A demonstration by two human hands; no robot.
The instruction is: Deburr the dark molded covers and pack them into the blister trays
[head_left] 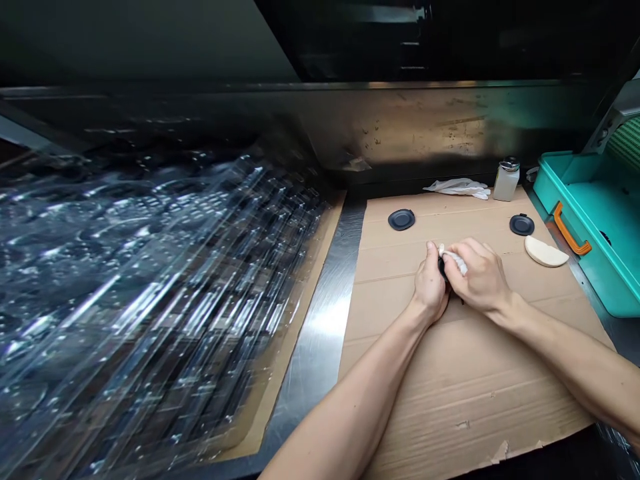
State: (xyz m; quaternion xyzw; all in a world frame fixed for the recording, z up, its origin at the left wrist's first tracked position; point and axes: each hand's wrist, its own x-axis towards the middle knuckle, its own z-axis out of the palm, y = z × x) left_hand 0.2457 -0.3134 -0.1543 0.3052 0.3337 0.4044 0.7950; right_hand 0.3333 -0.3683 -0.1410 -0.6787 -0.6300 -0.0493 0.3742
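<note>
My left hand (pixel 431 285) is closed around a small black piece (pixel 442 268), mostly hidden by the fingers. Pressed against that piece is a white cloth (pixel 457 263), bunched in the closed fingers of my right hand (pixel 481 275). Both hands are together above a sheet of brown cardboard (pixel 400 373). A dark, rounded plastic cover (pixel 401 219) lies beyond my left hand. Another dark cover (pixel 522 225) lies farther right, beside a cream half-round pad (pixel 546 251).
Clear plastic trays (pixel 165 287), blurred, fill the left side. A squat bottle with a metal top (pixel 507 180) stands at the back near a crumpled white glove (pixel 459 188). On the right is a teal bin (pixel 565 220) with an orange handle (pixel 571 233). A metal panel (pixel 425 127) rises behind.
</note>
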